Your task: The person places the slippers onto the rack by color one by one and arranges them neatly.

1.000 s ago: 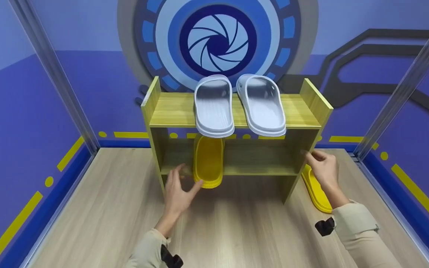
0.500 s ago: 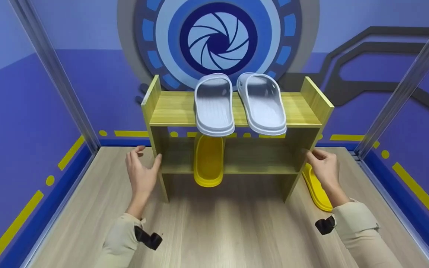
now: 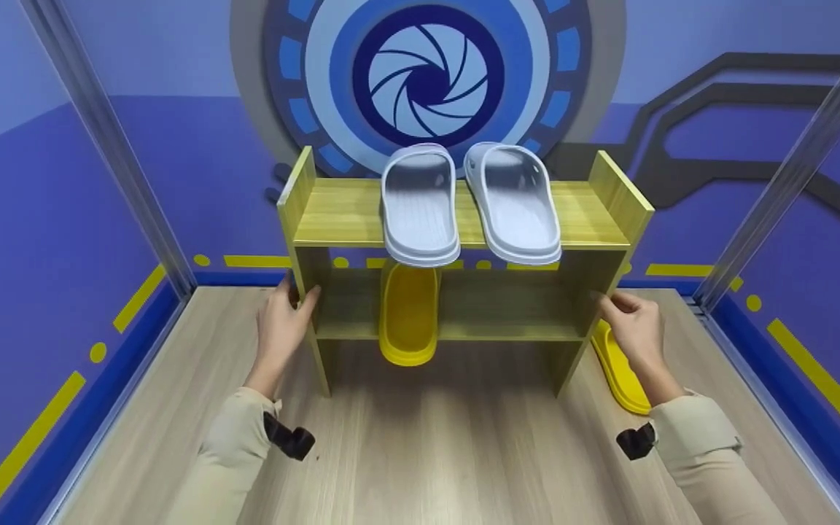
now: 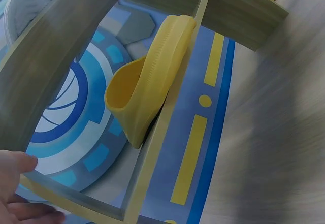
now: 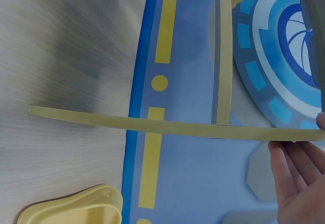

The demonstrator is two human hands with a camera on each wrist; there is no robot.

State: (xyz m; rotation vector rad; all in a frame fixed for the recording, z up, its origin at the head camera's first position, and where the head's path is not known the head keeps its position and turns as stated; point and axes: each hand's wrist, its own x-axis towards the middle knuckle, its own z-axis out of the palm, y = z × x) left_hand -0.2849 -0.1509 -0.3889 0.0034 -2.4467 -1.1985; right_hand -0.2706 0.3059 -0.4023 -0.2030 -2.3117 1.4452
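Observation:
A wooden shoe rack [image 3: 347,211] stands between both hands. My left hand [image 3: 281,324] grips its left side panel, thumb on the inner side and fingers round the outside. On the opposite side, my right hand [image 3: 635,332] pinches the right side panel near its front edge. Two light grey slippers [image 3: 420,211] sit side by side on the top shelf, heels toward me. One yellow slipper [image 3: 409,313] lies left of the middle on the lower shelf, its heel jutting past the front edge. The other yellow slipper [image 3: 620,375] lies on the table right of the rack, partly behind my right hand.
The rack stands on a light wood-grain table [image 3: 434,452]. A blue and purple printed wall [image 3: 194,175] rises behind it, with side walls left and right. Metal posts [image 3: 125,153] mark the back corners.
My left hand has moved from beside the yellow slipper out to the left, round the rack's left panel, and closed on it. My right hand keeps its place; rack and slippers stay put.

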